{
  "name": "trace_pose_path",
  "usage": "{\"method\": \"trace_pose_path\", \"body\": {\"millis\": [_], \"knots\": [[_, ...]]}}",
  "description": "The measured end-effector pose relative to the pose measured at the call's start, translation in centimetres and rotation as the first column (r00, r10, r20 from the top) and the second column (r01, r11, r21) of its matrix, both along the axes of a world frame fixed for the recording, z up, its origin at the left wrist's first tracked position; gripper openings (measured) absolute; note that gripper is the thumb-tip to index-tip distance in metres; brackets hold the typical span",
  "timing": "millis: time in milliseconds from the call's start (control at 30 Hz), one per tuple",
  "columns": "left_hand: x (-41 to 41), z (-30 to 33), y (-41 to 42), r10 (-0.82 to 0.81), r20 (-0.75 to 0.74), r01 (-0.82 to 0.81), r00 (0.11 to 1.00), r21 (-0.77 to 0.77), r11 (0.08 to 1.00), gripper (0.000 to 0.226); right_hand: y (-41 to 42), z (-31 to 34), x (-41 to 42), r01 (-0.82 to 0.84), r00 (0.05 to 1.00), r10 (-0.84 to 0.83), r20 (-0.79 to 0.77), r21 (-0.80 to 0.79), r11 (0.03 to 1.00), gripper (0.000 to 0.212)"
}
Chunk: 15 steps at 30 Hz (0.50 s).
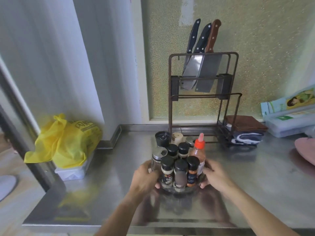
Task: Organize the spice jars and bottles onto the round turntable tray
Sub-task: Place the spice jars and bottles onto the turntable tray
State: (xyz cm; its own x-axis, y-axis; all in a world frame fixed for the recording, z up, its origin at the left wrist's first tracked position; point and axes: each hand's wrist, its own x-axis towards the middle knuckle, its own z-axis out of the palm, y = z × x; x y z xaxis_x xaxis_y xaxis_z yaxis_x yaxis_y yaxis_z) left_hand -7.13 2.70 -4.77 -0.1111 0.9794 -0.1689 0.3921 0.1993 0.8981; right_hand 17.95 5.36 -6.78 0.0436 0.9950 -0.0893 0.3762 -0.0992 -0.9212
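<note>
The round turntable tray (180, 190) sits on the steel counter, packed with several black-capped spice jars (180, 174). A glass shaker with a metal lid (158, 158) stands at its left. A squeeze bottle with an orange-red cap (198, 151) stands at its right. At the back are a black grinder (162, 138) and a pale wooden-topped jar (177, 137). My left hand (144, 178) grips the tray's left rim. My right hand (215, 176) grips its right rim.
A knife rack (202, 92) with three knives stands right behind the tray, folded cloths (245, 132) on its base. A yellow bag (66, 142) on a white box lies at left. Boxes (289, 116) and a pink item (305, 150) sit at right.
</note>
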Motion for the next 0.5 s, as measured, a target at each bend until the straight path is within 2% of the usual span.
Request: {"method": "trace_pose_path", "body": {"millis": [167,233,300,433,500], "knots": [[-6.0,1.1,1.9,0.065,-0.080,-0.065,0.995,0.004,0.998,0.031,3.7,0.7,-6.4,-0.093,0.996,0.093,0.015,-0.010,0.996,0.025],[-8.2,1.5,3.4,0.101,-0.094,-0.101,0.990,0.007,0.995,0.026,5.6,1.2,-8.9,-0.139,0.990,0.139,0.017,-0.011,0.990,0.025],[-10.2,1.6,5.3,0.134,-0.092,-0.133,0.987,0.013,0.991,0.024,7.9,1.5,-11.0,-0.170,0.985,0.170,0.027,-0.005,0.985,0.025],[-12.6,1.7,9.3,0.158,-0.060,-0.156,0.986,0.035,0.987,0.037,12.1,2.2,-14.4,-0.199,0.977,0.198,0.075,0.017,0.980,0.024],[-13.2,1.5,11.2,0.164,-0.047,-0.161,0.985,0.049,0.986,0.030,14.0,2.4,-15.5,-0.198,0.974,0.194,0.119,0.018,0.980,0.025]]}}
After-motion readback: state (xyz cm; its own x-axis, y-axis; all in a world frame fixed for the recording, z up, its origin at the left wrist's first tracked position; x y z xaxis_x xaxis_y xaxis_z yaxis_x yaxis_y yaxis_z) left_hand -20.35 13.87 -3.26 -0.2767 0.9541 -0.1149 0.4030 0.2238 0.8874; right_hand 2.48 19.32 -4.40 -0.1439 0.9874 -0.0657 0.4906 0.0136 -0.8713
